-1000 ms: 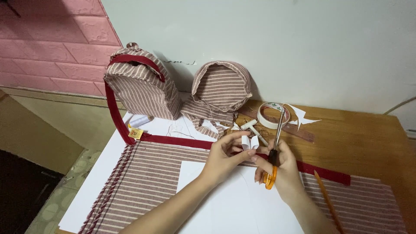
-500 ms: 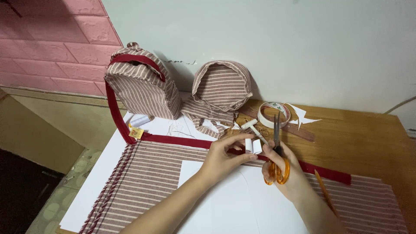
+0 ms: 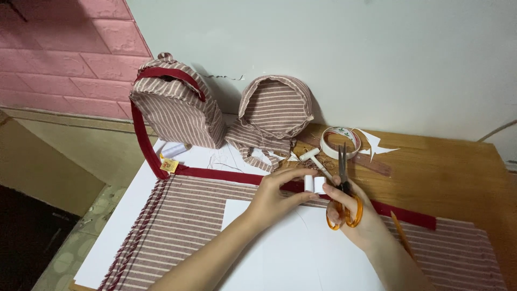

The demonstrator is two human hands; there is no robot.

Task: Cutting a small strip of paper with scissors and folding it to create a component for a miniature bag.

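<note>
My right hand (image 3: 360, 220) grips orange-handled scissors (image 3: 342, 188), blades pointing up and away from me. My left hand (image 3: 280, 194) pinches a small white strip of tape (image 3: 315, 184) between thumb and fingers, right beside the scissor blades. Both hands hover over a white paper sheet (image 3: 280, 242) lying on striped pink fabric (image 3: 183, 215) with a dark red binding strip (image 3: 226, 175) along its far edge.
A striped backpack (image 3: 177, 108) and a round striped bag piece (image 3: 274, 110) stand by the wall. A tape roll (image 3: 340, 141), a white thread spool (image 3: 175, 149), a seam tool (image 3: 315, 159) and paper scraps lie on the wooden table (image 3: 452, 167). A pencil (image 3: 401, 234) rests on the right.
My right hand has turned the scissors upright and moved slightly right. My left hand now holds a cut white tape piece beside the blades.
</note>
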